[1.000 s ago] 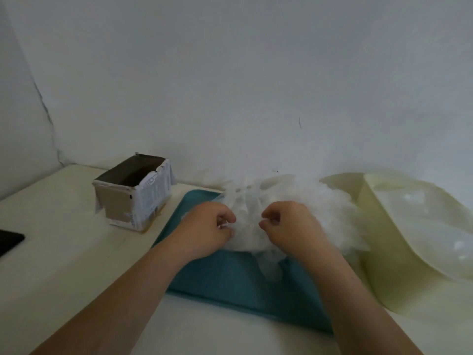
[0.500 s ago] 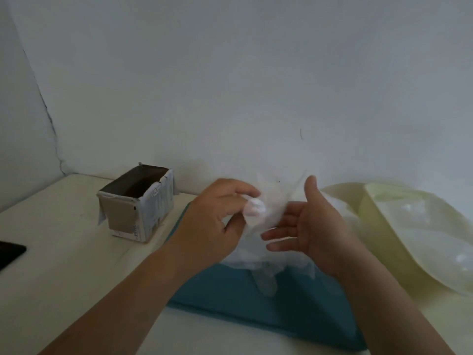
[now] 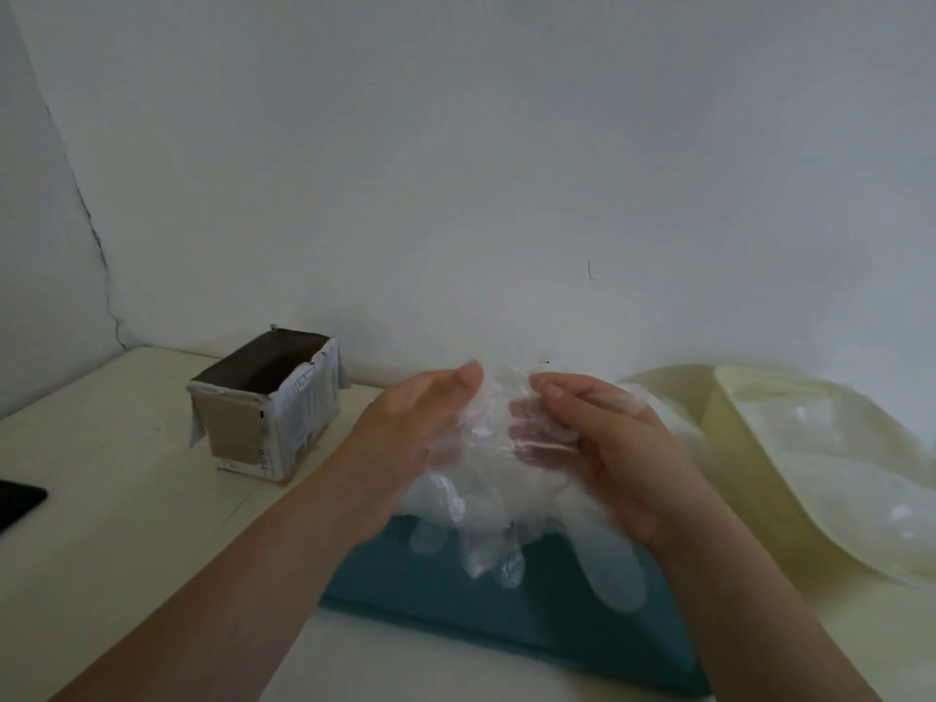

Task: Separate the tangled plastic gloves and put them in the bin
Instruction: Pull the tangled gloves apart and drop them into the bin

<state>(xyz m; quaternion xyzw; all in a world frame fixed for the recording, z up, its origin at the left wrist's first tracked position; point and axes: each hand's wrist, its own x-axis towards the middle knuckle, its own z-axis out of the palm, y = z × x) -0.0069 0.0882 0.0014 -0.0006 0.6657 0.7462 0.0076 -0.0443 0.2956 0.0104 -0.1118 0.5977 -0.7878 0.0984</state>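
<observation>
A clump of clear plastic gloves (image 3: 489,486) hangs between my two hands above a teal tray (image 3: 456,608). My left hand (image 3: 413,433) presses the clump from the left with its fingers stretched out. My right hand (image 3: 602,443) cups it from the right, fingers curled around the film. Several glove fingers dangle below my palms toward the tray. More gloves lie heaped behind my right hand, partly hidden. A cream bin (image 3: 749,448) lined with a clear bag stands to the right.
An open cardboard box (image 3: 268,407) sits on the pale table (image 3: 116,504) to the left of the tray. A dark flat object (image 3: 17,501) lies at the left edge. A white wall rises close behind everything.
From pinching at the pile on the tray, both hands have risen with a clump of gloves. The left hand, which pinched one glove, now lies flat against the clump, with the right hand cupping the other side.
</observation>
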